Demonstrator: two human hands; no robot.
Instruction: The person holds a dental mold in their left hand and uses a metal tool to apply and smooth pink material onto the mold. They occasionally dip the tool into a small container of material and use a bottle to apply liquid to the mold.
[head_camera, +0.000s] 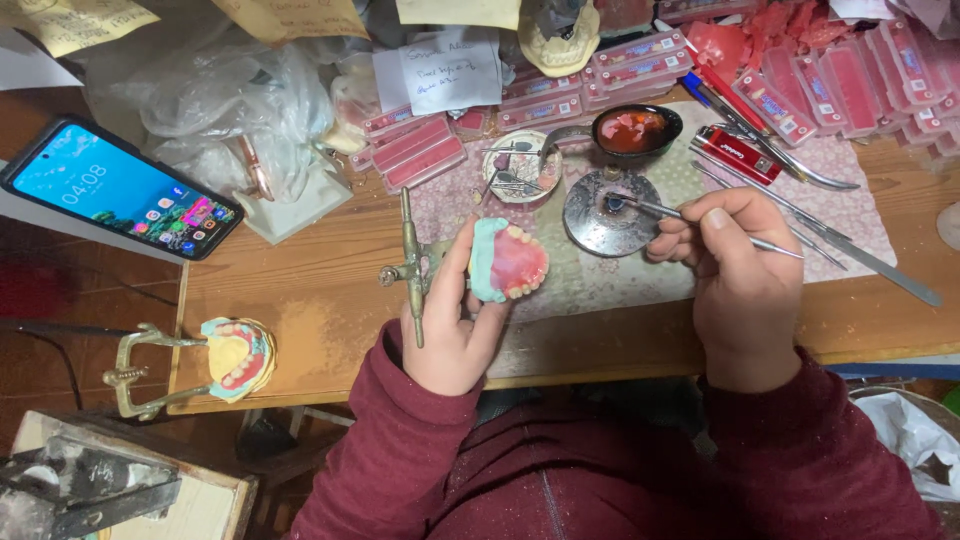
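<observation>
Head view: phone (122, 189), plastic bags (235, 100), tooth-card boxes (800, 85).

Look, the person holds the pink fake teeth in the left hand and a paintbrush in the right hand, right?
Not quite. The right hand holds a thin metal tool, not a paintbrush. The head view shows it. The left hand does hold the pink fake teeth.

A smartphone (122, 187) with a lit screen lies at the left of the wooden tabletop (320, 300) — crumpled clear plastic bags (225, 100) just beyond it. Flat red boxes (850, 80) crowd the far right; a red lighter (740, 155) lies near a black bowl (637, 130) of red wax.
</observation>
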